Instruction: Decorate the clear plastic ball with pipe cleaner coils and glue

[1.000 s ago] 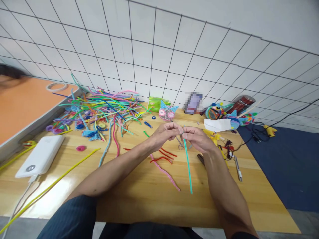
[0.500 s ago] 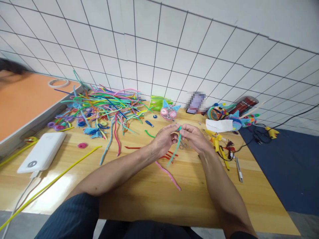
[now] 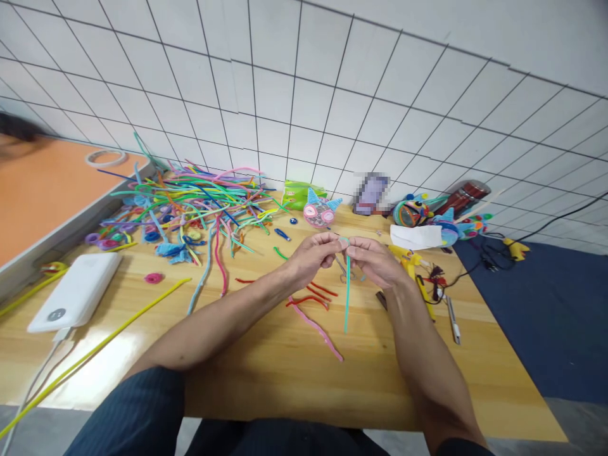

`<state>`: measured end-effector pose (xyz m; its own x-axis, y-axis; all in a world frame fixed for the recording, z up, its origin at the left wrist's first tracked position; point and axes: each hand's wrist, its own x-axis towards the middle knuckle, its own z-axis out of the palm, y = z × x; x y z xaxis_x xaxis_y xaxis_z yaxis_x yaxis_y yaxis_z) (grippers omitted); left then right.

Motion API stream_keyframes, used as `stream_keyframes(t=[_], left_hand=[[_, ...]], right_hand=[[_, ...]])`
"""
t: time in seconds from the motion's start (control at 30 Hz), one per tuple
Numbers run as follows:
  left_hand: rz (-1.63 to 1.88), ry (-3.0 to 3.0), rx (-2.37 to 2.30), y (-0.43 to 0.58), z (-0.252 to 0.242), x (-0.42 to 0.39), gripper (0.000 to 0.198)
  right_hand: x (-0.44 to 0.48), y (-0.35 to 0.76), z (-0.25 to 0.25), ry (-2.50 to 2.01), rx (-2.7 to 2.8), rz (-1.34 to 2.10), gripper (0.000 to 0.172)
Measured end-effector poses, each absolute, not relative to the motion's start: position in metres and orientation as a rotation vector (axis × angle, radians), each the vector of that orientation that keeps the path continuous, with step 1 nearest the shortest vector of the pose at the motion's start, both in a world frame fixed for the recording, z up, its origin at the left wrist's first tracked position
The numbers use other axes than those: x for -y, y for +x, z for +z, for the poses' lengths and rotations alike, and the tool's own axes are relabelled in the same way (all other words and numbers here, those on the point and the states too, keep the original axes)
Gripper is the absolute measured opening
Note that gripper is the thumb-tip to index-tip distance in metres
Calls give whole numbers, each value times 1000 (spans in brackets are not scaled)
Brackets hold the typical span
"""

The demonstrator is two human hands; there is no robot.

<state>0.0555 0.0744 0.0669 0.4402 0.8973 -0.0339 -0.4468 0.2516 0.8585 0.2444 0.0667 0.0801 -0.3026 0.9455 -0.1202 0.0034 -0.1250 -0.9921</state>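
Note:
Over the wooden table, my left hand (image 3: 317, 253) and my right hand (image 3: 369, 258) meet at the fingertips, both pinching the top of a green pipe cleaner (image 3: 347, 297). Its long tail hangs straight down between them, while the upper end is mostly hidden by fingers. Behind the hands lies a pair of scissors (image 3: 349, 276), partly covered. Short red pipe cleaners (image 3: 313, 299) and a pink one (image 3: 320, 332) rest below my left hand. Farther back sits a round pink-and-grey craft piece (image 3: 318, 214) with blue pointed ears.
A big tangle of coloured pipe cleaners (image 3: 204, 196) covers the back left. In front of it lie a white power bank (image 3: 78, 291) and a long yellow pipe cleaner (image 3: 137, 316). At right are a yellow glue gun (image 3: 405, 256), a utility knife (image 3: 453, 320), white paper (image 3: 415, 237) and black cable.
The green pipe cleaner's tail has swung from slanting left to hanging straight down and shows longer. My hands stay together, their finger positions slightly shifted.

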Motion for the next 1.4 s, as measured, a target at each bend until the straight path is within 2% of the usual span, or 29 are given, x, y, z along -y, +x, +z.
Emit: stream_keyframes(t=[0.37, 0.57, 0.83, 1.0, 1.4], left_hand=[[1024, 527, -618, 64, 72, -59, 39], [1003, 749, -566, 57, 73, -69, 43], [978, 1129, -644, 47, 79, -77, 33], [933, 1173, -645, 44, 84, -76, 31], [1117, 650, -599, 64, 64, -66, 39]], right_hand=[[-69, 231, 69, -1086, 1284, 1508, 48], [-68, 242, 80, -1100, 1271, 1537, 45], [-64, 247, 88, -1107, 1380, 1567, 37], [-64, 246, 86, -1115, 1393, 1605, 35], [-67, 225, 69, -1052, 1298, 1497, 46]])
